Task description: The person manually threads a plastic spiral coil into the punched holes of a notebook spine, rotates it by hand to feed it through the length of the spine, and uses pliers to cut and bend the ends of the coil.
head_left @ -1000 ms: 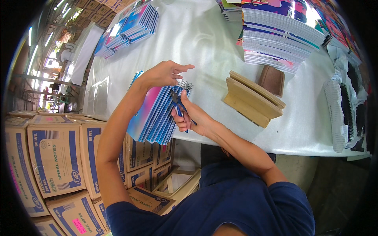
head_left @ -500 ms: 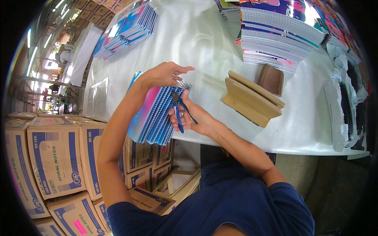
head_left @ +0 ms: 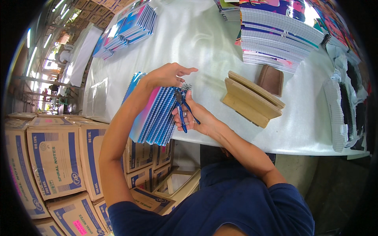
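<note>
In my right hand (head_left: pixel 197 118) is a pair of blue-handled pliers (head_left: pixel 179 98). The fingers lie behind the handles, which are spread apart, and the dark jaws point away from me. Next to the jaws lies a row of spiral notebooks (head_left: pixel 153 118), overlapping, with blue and pink covers and blue coil bindings. My left hand (head_left: pixel 169 74) reaches over their far end, its index finger stretched out to the right and the fingers apart. Just below those fingers is a cluster of loose-looking wire coil ends (head_left: pixel 188 86). Whether the left fingertips touch the coils, I cannot tell.
On the white table (head_left: pixel 189 43), a folded cardboard piece (head_left: pixel 252 100) and a brown block (head_left: pixel 271 80) sit to the right. Taller notebook stacks (head_left: pixel 275 37) stand far right, another pile (head_left: pixel 130 27) far left. Torn wrapping with black coils (head_left: pixel 342 110) lies right. Cartons (head_left: pixel 55 161) fill the lower left.
Both hands have shifted slightly to the right, the pliers moving along with my right hand. The pliers' handles still stand apart.
</note>
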`<state>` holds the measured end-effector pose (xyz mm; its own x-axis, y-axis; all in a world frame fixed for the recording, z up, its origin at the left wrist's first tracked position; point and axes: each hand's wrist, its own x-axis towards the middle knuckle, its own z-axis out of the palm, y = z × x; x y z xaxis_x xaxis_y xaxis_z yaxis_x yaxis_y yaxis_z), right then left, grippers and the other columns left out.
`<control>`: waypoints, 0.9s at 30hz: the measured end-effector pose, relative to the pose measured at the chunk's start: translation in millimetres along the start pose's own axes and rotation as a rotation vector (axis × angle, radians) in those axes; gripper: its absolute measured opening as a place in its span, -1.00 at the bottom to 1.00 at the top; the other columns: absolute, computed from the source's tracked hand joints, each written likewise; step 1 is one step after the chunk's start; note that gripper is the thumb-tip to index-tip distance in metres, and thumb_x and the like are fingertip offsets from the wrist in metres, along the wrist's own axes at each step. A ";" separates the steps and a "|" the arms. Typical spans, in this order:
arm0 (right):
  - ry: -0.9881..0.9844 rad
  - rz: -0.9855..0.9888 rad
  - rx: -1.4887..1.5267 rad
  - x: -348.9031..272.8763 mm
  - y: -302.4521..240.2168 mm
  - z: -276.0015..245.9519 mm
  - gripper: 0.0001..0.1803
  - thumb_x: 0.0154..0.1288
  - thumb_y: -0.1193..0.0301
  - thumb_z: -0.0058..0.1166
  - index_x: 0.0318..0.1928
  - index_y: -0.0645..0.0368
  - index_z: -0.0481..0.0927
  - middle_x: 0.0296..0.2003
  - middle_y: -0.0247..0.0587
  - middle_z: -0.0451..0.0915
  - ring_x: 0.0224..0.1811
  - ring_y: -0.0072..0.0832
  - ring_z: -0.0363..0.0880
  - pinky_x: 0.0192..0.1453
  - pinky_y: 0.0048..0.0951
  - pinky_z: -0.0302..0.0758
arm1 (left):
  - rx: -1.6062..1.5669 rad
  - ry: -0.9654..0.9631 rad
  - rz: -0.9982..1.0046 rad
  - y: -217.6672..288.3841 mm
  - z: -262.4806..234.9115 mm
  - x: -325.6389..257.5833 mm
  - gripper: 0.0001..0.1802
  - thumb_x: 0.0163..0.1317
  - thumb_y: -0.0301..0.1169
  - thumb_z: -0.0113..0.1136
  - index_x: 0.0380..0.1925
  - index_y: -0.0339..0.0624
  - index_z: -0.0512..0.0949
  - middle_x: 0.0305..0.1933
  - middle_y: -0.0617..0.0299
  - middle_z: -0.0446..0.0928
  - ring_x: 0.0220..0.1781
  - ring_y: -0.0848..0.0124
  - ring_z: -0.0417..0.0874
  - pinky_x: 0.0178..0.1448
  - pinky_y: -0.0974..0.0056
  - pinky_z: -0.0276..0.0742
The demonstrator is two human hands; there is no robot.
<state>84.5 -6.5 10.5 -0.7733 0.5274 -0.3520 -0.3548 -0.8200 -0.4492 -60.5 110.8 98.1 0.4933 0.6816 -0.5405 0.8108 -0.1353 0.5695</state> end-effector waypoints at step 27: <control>-0.044 -0.008 0.025 8.9 3.2 -14.0 -0.17 0.32 -0.42 -0.46 -0.32 0.16 0.44 -0.55 -0.32 0.35 -0.58 -0.50 0.32 -0.45 -0.41 0.41 | 0.353 -0.130 0.029 -4.9 -1.3 18.3 -0.39 -0.01 -0.55 0.22 0.17 -0.23 0.52 -0.17 -0.23 0.66 -0.11 0.14 0.73 0.03 0.24 0.62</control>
<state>83.8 -1.3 -5.6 -0.7928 0.5237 -0.3118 -0.3733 -0.8216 -0.4309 -55.8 124.9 86.3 0.5352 0.5796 -0.6145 0.8433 -0.4083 0.3494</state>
